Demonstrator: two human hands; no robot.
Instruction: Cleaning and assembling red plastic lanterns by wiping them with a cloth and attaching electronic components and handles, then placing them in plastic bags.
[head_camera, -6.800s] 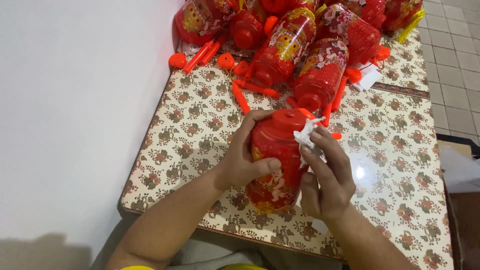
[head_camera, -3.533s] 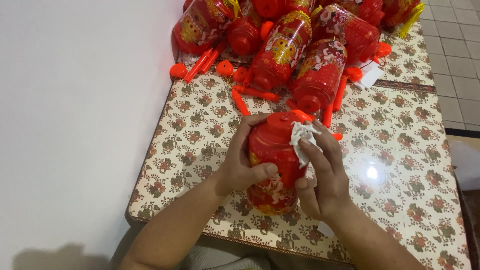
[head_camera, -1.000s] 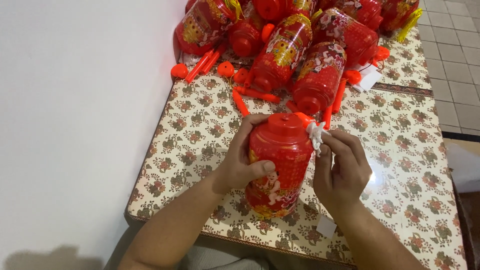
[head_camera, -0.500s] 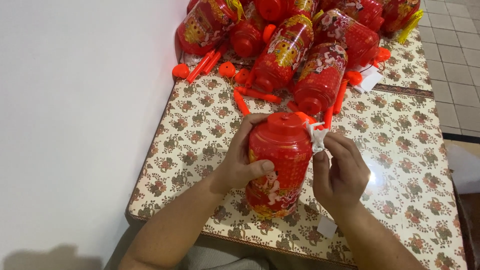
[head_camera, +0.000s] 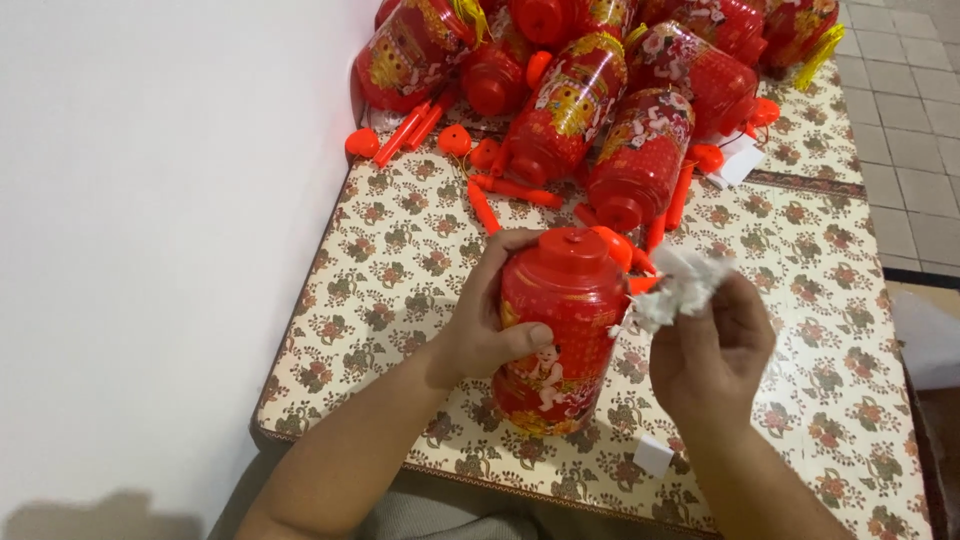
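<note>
The lantern (head_camera: 558, 330) is bright red, with a plain red cap and a gold, pink and white printed picture low on its body. The crumpled scrap (head_camera: 677, 287) is white. The lanterns heaped at the back (head_camera: 590, 95) are red with gold, white and pink floral prints; one has a yellow tassel (head_camera: 818, 60). The loose sticks and caps (head_camera: 480, 205) are orange-red. The desk (head_camera: 400, 250) wears a cream cloth patterned with red-and-green flower sprigs. The wall (head_camera: 150, 220) is white, the floor tiles (head_camera: 915, 150) pale grey.

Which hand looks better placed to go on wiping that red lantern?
The right hand: it pinches the crumpled white tissue just beside the red lantern, while the left hand is wrapped around it.
</note>
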